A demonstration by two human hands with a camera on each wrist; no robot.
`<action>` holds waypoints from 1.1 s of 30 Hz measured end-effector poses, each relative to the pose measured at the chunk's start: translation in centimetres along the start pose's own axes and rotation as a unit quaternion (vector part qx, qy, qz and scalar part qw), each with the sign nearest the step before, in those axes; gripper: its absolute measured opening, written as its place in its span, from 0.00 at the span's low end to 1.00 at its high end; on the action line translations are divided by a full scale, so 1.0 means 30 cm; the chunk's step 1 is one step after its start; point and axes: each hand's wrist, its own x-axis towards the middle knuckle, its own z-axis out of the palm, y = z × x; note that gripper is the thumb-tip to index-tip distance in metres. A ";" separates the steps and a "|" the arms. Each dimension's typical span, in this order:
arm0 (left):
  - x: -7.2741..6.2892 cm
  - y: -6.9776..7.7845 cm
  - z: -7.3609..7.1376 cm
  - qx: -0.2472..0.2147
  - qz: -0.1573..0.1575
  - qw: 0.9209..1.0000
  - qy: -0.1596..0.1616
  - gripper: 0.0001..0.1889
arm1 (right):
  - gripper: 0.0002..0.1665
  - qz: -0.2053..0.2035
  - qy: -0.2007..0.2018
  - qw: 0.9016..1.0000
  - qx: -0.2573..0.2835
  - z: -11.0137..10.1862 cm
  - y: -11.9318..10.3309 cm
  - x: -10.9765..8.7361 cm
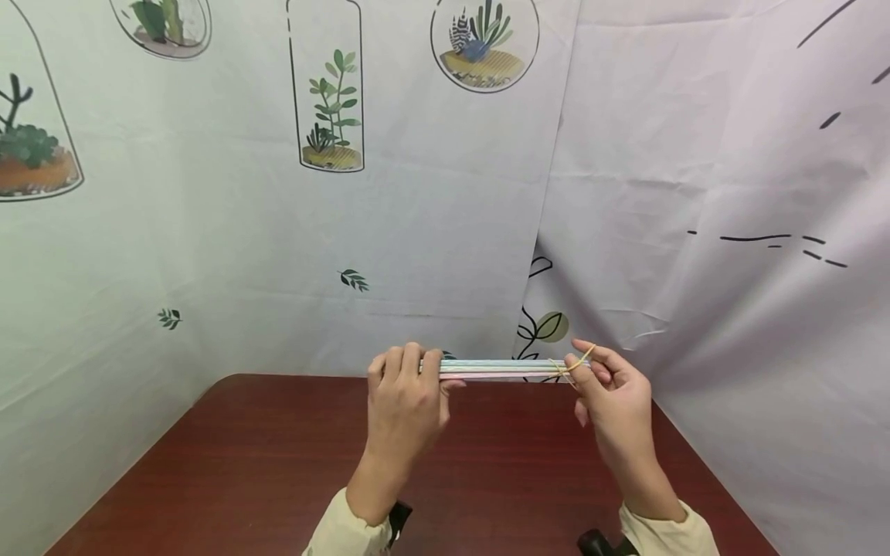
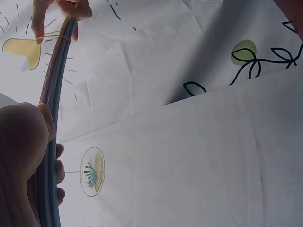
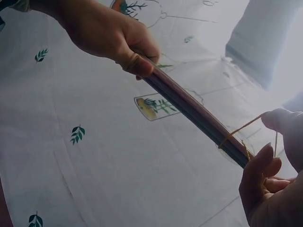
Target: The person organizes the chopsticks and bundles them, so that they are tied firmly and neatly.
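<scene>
A bundle of thin pastel sticks, blue, green and pink, lies level above the far part of the table. My left hand grips its left end, fingers over the top and thumb along the underside. At the opposite end a yellow rubber band is looped round the sticks. My right hand holds that band stretched between thumb and fingers, beside the sticks' tips. In the left wrist view, the bundle runs from the left palm up to the right fingers and the band.
A dark red wooden table extends below both hands. Behind it hangs white cloth printed with plants, its seam right of the middle. Dark wrist straps show at the cream sleeves.
</scene>
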 end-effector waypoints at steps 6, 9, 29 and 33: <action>-0.001 0.002 0.009 -0.005 0.007 1.000 0.002 0.25 | 0.07 0.023 -0.015 0.999 0.016 -0.026 0.006 0.019; -0.003 0.008 0.016 -0.012 0.018 1.000 0.007 0.27 | 0.09 0.026 -0.005 1.000 -0.006 -0.027 0.012 0.025; -0.004 0.020 0.016 0.008 0.040 0.999 0.026 0.29 | 0.18 0.057 -0.179 0.982 0.018 -0.058 0.028 0.037; -0.001 0.017 0.009 0.010 0.040 0.999 0.017 0.28 | 0.19 0.053 -0.223 0.972 0.041 -0.080 0.021 0.046</action>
